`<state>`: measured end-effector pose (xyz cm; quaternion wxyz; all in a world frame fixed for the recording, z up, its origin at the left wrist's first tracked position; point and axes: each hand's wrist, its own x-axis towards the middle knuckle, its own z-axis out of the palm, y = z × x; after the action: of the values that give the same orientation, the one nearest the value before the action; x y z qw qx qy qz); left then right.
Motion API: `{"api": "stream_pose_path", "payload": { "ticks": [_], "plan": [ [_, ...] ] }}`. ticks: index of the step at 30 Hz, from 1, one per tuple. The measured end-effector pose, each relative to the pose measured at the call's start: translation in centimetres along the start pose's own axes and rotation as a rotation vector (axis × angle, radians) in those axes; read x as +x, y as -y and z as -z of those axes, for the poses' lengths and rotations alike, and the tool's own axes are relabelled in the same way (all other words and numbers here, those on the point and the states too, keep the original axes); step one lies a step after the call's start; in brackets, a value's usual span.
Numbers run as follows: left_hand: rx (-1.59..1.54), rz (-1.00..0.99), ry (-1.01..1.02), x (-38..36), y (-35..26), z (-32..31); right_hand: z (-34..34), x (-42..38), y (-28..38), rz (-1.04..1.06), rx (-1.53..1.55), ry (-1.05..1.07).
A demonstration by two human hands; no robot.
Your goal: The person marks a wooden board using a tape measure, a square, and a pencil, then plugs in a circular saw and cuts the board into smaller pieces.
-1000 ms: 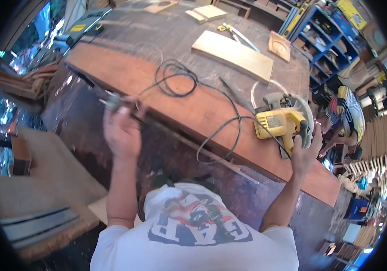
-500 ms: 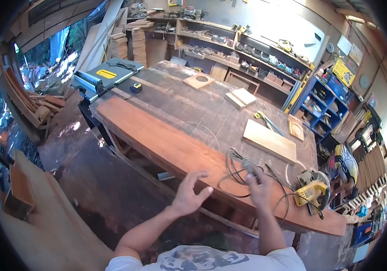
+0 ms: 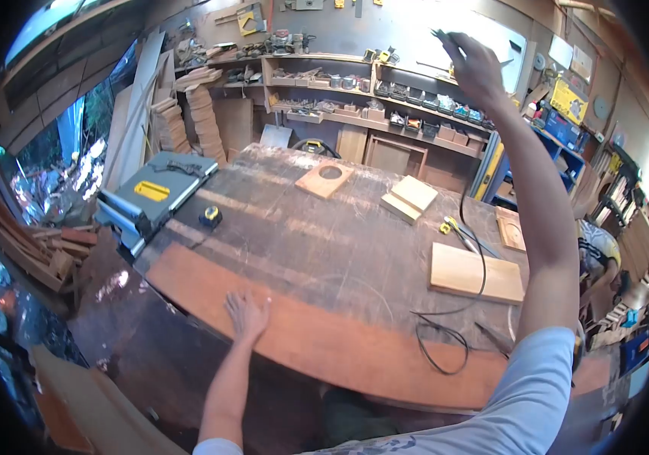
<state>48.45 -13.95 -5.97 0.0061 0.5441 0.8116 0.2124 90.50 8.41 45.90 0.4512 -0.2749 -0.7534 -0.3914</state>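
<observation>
My left hand (image 3: 247, 315) rests flat with fingers spread on the long reddish wooden plank (image 3: 324, 341) along the bench's near edge. My right hand (image 3: 478, 70) is raised high over the far side of the bench, its fingers closed on a black power cord (image 3: 482, 262). A small dark end pokes out past the fingertips. From the hand the cord drops behind my forearm, crosses a pale board (image 3: 468, 271) and lies in a loose loop on the plank. My right arm hides most of the circular saw.
On the workbench (image 3: 279, 227) sit a table saw (image 3: 169, 186), a tape measure (image 3: 210, 217), a block with a round hole (image 3: 324, 180), two stacked pale boards (image 3: 409, 199) and a yellow-handled tool (image 3: 449, 225). Shelves (image 3: 324, 111) line the back wall. Another person (image 3: 597, 250) is at the right.
My right hand has swung up and away from the plank, drawing the coiled cord out. My left hand has moved leftward and come down onto the plank. The view has shifted.
</observation>
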Motion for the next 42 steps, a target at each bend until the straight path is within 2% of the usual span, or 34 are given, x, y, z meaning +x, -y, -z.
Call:
{"api": "stream_pose_path", "payload": {
  "ticks": [2, 4, 10, 16, 20, 23, 31, 37, 39, 42],
  "plan": [
    [0.062, 0.02, -0.095, 0.2, 0.0, -1.8, -7.9, 6.5, -3.0, -0.056, -0.052, 0.014],
    [0.017, 0.038, -0.007, 0.1, -1.7, 1.4, -14.9, 12.2, -4.6, -0.219, 0.031, 0.058],
    [0.08, 0.04, 0.031, 0.9, -0.9, 0.4, -25.2, 21.7, -8.7, -0.389, 0.131, -0.077],
    [0.105, 0.048, 0.04, 1.1, -0.8, -0.1, -26.7, 23.9, -10.6, -0.323, 0.165, -0.016],
    [0.156, 0.039, 0.045, 1.1, -1.2, 0.3, -31.6, 23.5, -13.8, -0.107, -0.037, -0.315],
    [0.108, 0.032, 0.065, 1.3, -0.9, 0.7, -26.9, 23.9, -11.3, -0.213, 0.106, -0.072],
    [0.071, 0.076, 0.149, 1.1, -1.4, 1.3, -28.9, 26.1, -10.2, -0.215, 0.057, 0.025],
    [0.133, 0.083, 0.082, 1.0, -1.2, 0.6, -27.1, 26.8, -8.2, -0.221, -0.041, -0.037],
    [0.183, 0.061, 0.069, 0.8, -0.5, -0.4, -24.5, 23.4, -5.1, -0.254, -0.046, -0.069],
    [0.302, 0.091, 0.063, 0.7, 1.8, -3.2, -16.2, 12.4, 4.8, -0.278, 0.005, -0.126]
  ]
}}
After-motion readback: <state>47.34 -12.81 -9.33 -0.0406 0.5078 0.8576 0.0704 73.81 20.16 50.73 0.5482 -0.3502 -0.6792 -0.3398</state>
